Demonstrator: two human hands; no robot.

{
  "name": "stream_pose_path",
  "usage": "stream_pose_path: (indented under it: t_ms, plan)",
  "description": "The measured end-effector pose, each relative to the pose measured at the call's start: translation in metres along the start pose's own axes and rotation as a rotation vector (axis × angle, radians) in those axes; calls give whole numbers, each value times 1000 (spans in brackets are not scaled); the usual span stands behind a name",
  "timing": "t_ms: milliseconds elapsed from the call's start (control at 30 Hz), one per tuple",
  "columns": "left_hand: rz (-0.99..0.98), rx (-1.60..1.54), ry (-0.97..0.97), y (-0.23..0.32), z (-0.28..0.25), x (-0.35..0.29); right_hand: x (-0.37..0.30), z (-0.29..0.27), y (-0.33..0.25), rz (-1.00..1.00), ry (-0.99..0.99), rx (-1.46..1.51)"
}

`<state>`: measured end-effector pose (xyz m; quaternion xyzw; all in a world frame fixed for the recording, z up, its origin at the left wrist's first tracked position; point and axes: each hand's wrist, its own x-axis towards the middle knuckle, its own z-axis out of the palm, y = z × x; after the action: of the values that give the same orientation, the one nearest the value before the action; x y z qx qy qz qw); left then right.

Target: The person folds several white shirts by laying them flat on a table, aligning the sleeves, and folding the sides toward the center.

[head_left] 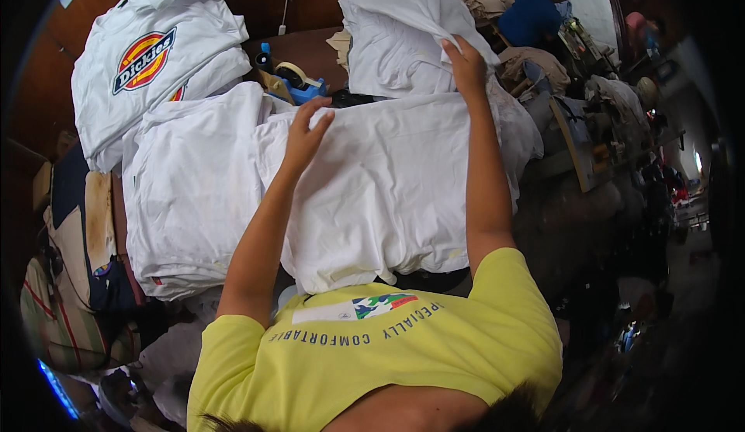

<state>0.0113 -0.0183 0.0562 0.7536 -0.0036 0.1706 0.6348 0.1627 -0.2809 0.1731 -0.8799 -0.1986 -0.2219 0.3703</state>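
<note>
At the upper right, my right hand (pixel 468 65) pinches the edge of a white T-shirt (pixel 434 24) lying on top of a heap of white garments. That edge is lifted slightly toward the hand. My left hand (pixel 305 133) is open, thumb apart from the fingers, over the far left part of a white garment (pixel 380 180) spread out before me. Whether its fingertips touch the cloth, I cannot tell. Left of it lies a stack of white shirts (pixel 194 183), with white T-shirts bearing a red, yellow and dark oval print (pixel 167 67) piled behind.
A blue tape dispenser (pixel 308 89) stands between the piles at the back. A person in blue (pixel 531 20) sits at the far right among tan cloth (pixel 535 67) and work tables. A striped bag (pixel 62 315) is at the lower left.
</note>
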Motion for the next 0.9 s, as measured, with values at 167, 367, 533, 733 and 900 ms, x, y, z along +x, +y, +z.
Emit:
stream_pose_path:
  t_ms: [167, 367, 533, 733, 900]
  plan:
    - [-543, -1241, -115, 5, 5, 7, -104, -71, -109, -463, -562, 227]
    - [-473, -928, -60, -22, 14, -15, -154, -73, -88, -191, -1055, 722]
    - [-508, -957, -522, 86, 10, -34, -155, -25, -27, 242, -342, 470]
    - [56, 213, -1082, 123, -4, -65, -171, -18, -84, -202, -390, 414]
    - [136, 269, -950, 126, -20, -88, -188, -19, -90, -224, -499, 442]
